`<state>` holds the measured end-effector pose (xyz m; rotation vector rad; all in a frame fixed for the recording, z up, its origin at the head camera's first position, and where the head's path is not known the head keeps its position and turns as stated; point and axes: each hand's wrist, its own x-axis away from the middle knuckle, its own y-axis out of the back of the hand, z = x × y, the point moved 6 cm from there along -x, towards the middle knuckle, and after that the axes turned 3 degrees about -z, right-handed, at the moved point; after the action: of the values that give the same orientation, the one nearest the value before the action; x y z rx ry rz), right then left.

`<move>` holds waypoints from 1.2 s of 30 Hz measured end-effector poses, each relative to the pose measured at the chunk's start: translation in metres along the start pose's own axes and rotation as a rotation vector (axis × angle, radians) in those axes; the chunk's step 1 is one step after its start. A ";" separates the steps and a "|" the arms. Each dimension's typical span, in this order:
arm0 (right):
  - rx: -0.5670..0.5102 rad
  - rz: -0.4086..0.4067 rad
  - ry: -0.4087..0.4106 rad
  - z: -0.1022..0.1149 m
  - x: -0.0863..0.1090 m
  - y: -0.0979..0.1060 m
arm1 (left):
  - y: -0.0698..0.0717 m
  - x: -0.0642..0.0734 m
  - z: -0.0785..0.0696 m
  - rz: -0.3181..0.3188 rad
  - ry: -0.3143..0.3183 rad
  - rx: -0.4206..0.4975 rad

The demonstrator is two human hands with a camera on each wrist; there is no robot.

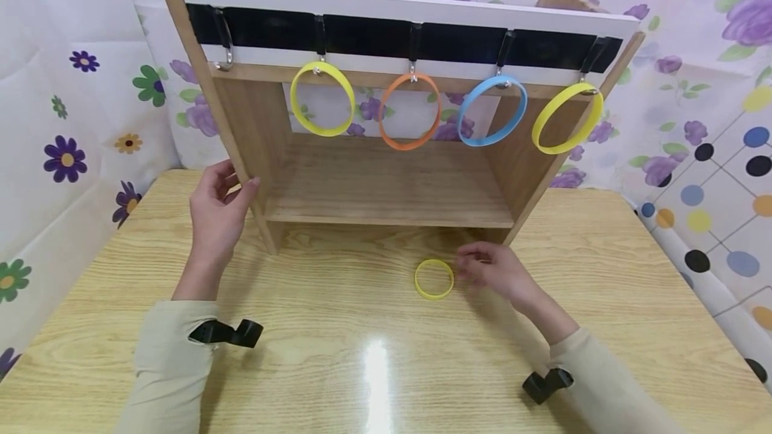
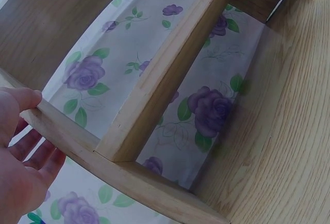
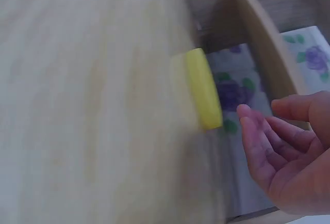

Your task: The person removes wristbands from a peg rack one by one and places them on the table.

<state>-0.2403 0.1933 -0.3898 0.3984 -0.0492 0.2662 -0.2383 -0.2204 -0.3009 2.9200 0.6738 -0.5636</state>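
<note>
My left hand (image 1: 220, 209) grips the left side panel (image 1: 244, 176) of a small wooden shelf unit (image 1: 392, 183), the thumb on its front edge and the other fingers behind. In the left wrist view, that thumb lies on the panel's edge. My right hand (image 1: 491, 272) hovers low over the table beside a thin yellow ring (image 1: 431, 297), fingers loosely bent and holding nothing. The right wrist view shows a small gap between those fingers and the yellow ring (image 3: 204, 90).
On the shelf's top bar, hooks carry a yellow ring (image 1: 346, 127), an orange ring (image 1: 405, 147), a blue ring (image 1: 480, 142) and another yellow ring (image 1: 557, 150). The leftmost hook (image 1: 226, 59) is bare. Flowered sheets (image 1: 90, 112) hang behind the wooden table (image 1: 301, 353).
</note>
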 end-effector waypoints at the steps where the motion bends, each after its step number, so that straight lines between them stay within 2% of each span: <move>1: -0.006 0.003 0.004 0.004 0.000 0.001 | 0.000 0.000 0.000 0.000 0.003 0.002; 10: -0.005 0.035 0.041 0.038 0.003 0.001 | 0.000 -0.001 0.000 -0.007 -0.002 0.016; 19: -0.050 0.070 0.101 0.075 0.002 -0.013 | 0.000 0.000 0.000 0.005 0.006 -0.008; 32: -0.064 0.093 0.212 0.133 0.007 -0.028 | -0.001 -0.001 0.001 0.007 0.026 -0.012; 36: -0.084 0.108 0.279 0.155 0.008 -0.033 | 0.000 -0.001 0.000 -0.006 0.019 -0.001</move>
<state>-0.2233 0.1052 -0.2591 0.2726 0.1919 0.4223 -0.2393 -0.2206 -0.3011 2.9272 0.6843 -0.5374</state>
